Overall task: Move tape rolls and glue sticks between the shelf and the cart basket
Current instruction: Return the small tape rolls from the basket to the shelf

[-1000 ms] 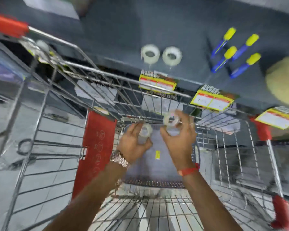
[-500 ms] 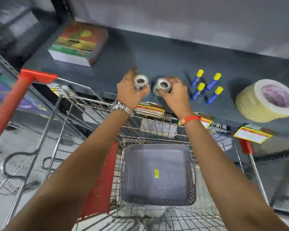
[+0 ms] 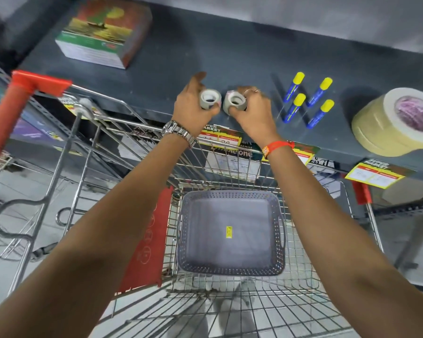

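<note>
My left hand [image 3: 192,103] is closed around a small clear tape roll [image 3: 210,99] held over the front of the dark shelf [image 3: 230,50]. Right beside it, my right hand [image 3: 253,111] grips a second small tape roll [image 3: 235,101]. The two rolls almost touch; other rolls behind them cannot be made out. Several blue glue sticks with yellow caps [image 3: 308,100] lie on the shelf just right of my right hand. Below, a grey perforated basket [image 3: 230,195] sits in the wire cart [image 3: 230,308] with nothing visible inside but a small yellow sticker.
A big roll of beige masking tape [image 3: 388,123] lies at the shelf's right end. A stack of books [image 3: 105,32] rests at the back left. Price tags [image 3: 374,173] hang off the shelf edge. The cart's red handle [image 3: 12,103] rises at the left.
Both hands rose out of the cart basket, each with a tape roll, and reached up to the shelf front. Since half a second ago they have barely shifted.
</note>
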The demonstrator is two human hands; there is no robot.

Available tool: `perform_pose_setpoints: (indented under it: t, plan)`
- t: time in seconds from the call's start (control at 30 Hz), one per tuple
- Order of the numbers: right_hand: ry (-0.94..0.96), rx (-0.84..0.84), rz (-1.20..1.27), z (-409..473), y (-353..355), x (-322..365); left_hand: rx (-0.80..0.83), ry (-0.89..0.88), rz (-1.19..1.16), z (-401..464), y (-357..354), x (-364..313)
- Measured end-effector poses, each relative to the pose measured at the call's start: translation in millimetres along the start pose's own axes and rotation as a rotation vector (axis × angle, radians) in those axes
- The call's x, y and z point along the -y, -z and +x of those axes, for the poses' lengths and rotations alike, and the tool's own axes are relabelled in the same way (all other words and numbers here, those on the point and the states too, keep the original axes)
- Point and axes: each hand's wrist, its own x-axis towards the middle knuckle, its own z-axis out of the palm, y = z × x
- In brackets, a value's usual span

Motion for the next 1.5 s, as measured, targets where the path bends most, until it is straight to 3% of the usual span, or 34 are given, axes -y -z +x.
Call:
perform_pose_setpoints:
  t: [0.57,0.67,0.73,0.83,1.0,1.13,1.3,1.5]
  plan:
    - [0.045,0.025,-0.051,1,-3,1,0.008,-0.008,-0.007,0,-1,-2]
    - [-0.032,0.022,0.03,-1,-2,1,0.033,0.008,-0.031,-1,0,-1]
    - [-0.208,-0.034,0.232,-4,-2,3,0.011,0.065,-0.124,-3,1,-1]
    - [-0.454,-0.101,0.554,-8,-5,6,-0.053,0.31,-0.433,-6,2,-9]
    - [-0.506,-0.105,0.654,-10,-15,20,0.044,0.518,-0.674,7,-5,-13]
    - [-0.51,-0.089,0.649,-9,-17,22,0.118,0.506,-0.61,8,-10,-18]
    - [-0.499,-0.086,0.66,-12,-11,21,0.077,0.483,-0.629,6,-11,-16]
    - [-0.432,-0.138,0.671,-36,-8,20,-0.038,0.268,-0.53,-15,-12,-26]
